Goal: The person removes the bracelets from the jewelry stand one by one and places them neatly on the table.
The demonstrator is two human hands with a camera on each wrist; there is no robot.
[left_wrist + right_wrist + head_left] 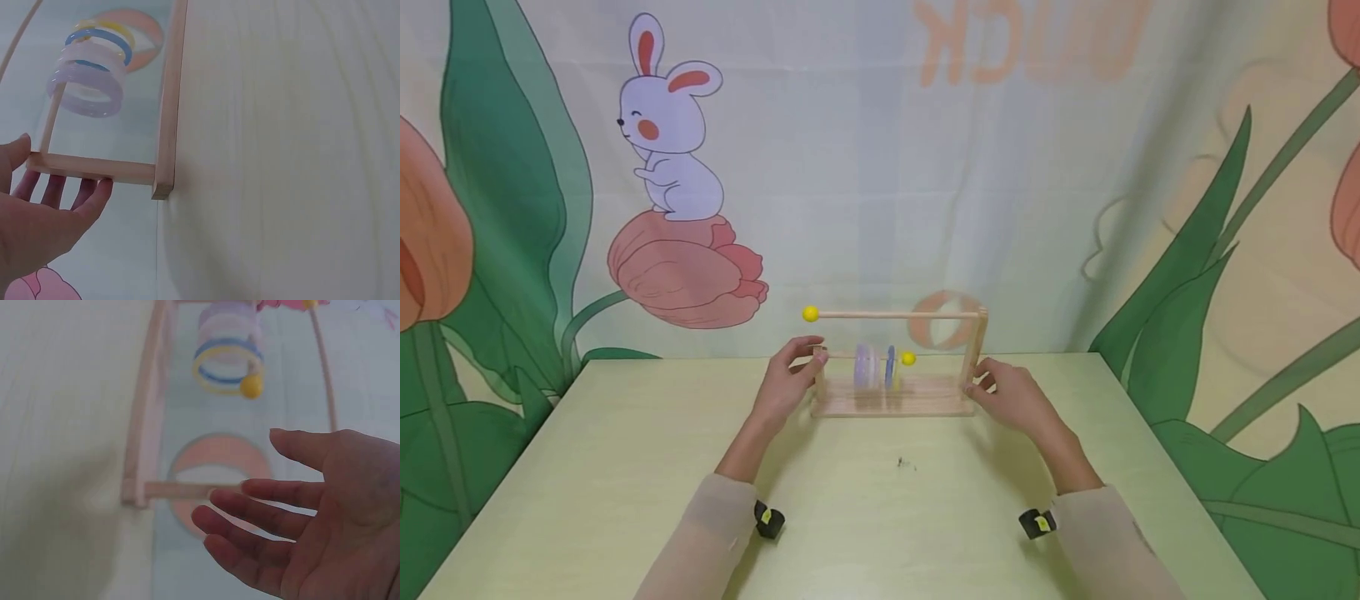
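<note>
A wooden display rack (925, 407) stands at the back of the table, with one short and one tall post. Several bangles (867, 367), purple, pale, blue and yellow, hang on its lower rod, which ends in a yellow ball (908, 358). The upper rod (895, 315) carries another yellow ball (810, 313) and no bangles. My left hand (788, 379) pinches the short left post (94, 167), thumb at its top and fingertips along its outer side. Beside the tall right post (974, 350), my right hand (1011, 393) has loosely spread fingers; whether they touch it I cannot tell.
A small dark scrap or mark (904, 463) lies on the pale table (880, 533) in front of the rack. Behind the table's back edge hangs a printed curtain (820, 167) with a rabbit and tulips.
</note>
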